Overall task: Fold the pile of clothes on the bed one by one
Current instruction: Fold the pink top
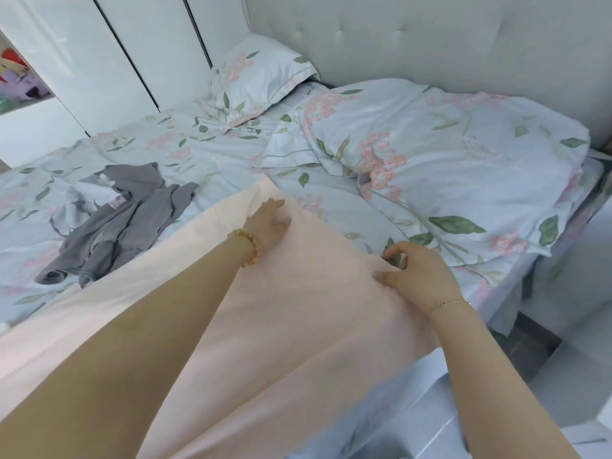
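Note:
A large pale pink cloth [298, 319] lies spread flat across the near part of the bed, reaching past the bed's front edge. My left hand [266, 220], with a beaded bracelet at the wrist, rests flat on the cloth near its far corner, fingers straight. My right hand [419, 271] is at the cloth's right edge, thumb pressed on the fabric and fingers curled over the edge, pinching it. A crumpled pile of grey clothes [122, 223] lies on the bed to the left of the pink cloth.
The bed [205, 150] has a floral light blue sheet. A bunched floral duvet [447, 160] fills the right side, a pillow [261, 81] leans at the back. White wardrobe doors [109, 61] stand on the left, a padded headboard [430, 41] behind.

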Demonstrator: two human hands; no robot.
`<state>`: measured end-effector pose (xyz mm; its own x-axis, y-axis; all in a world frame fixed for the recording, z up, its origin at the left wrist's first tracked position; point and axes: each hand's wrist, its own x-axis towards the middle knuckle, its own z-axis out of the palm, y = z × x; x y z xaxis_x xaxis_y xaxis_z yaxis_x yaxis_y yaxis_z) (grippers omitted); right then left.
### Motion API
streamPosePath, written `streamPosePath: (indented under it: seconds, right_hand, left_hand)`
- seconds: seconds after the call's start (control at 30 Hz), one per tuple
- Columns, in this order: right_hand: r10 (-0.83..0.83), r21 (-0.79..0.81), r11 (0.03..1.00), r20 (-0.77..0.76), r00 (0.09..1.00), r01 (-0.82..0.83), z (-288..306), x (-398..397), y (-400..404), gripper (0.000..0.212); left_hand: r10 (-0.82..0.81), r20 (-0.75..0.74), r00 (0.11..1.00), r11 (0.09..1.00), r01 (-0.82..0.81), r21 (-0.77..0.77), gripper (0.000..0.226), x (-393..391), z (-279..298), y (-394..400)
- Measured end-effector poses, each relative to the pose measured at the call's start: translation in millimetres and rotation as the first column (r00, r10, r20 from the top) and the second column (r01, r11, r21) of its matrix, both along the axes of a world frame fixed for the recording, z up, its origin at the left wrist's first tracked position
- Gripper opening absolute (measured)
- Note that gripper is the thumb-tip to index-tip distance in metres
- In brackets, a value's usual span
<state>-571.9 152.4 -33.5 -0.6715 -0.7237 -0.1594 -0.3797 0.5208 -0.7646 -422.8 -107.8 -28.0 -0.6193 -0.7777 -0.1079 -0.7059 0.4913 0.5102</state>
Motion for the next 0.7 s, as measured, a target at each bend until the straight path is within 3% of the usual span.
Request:
streamPosePath:
  seconds: [0.13,0.23,0.37,0.43,0.53,0.6,0.7]
  right_hand:
    - [0.071,0.051,0.997,-0.195,0.978,-0.062,8.6,10.9,-0.8,0.039]
    - [0.197,-0.016,0.978,-0.274,0.941,-0.209,20.6,28.0,3.2,0.046]
    - [0.436,-0.196,0.831,-0.352,0.828,-0.521,26.9,60.8,26.3,0.021]
    - [0.534,-0.201,0.761,-0.345,0.772,-0.617,21.2,78.2,41.8,0.016]
    - [0.663,-0.149,0.683,-0.282,0.693,-0.715,9.9,90.3,60.8,0.021]
    - [0.710,-0.034,0.650,-0.331,0.622,-0.760,0.3,90.7,70.1,0.037]
    - [0.706,0.137,0.633,-0.505,0.496,-0.762,-15.7,88.4,77.6,0.064]
  left_hand:
    - [-0.226,-0.033,0.974,0.966,0.219,-0.141,0.033,47.8,15.0,75.4]
    - [-0.266,-0.045,0.963,0.949,0.254,-0.186,0.012,103.7,26.4,149.3]
    - [-0.246,0.049,0.968,0.959,0.251,-0.131,0.018,170.2,25.4,220.7]
    - [-0.249,0.098,0.963,0.950,0.263,-0.166,0.030,194.2,16.3,244.0]
    - [-0.220,0.222,0.950,0.904,0.284,-0.320,0.052,217.5,-1.9,262.4]
    - [-0.150,0.274,0.950,0.865,0.261,-0.429,0.059,227.2,-8.6,269.5]
    - [-0.079,0.170,0.982,0.838,0.158,-0.523,0.040,240.0,-15.6,275.2]
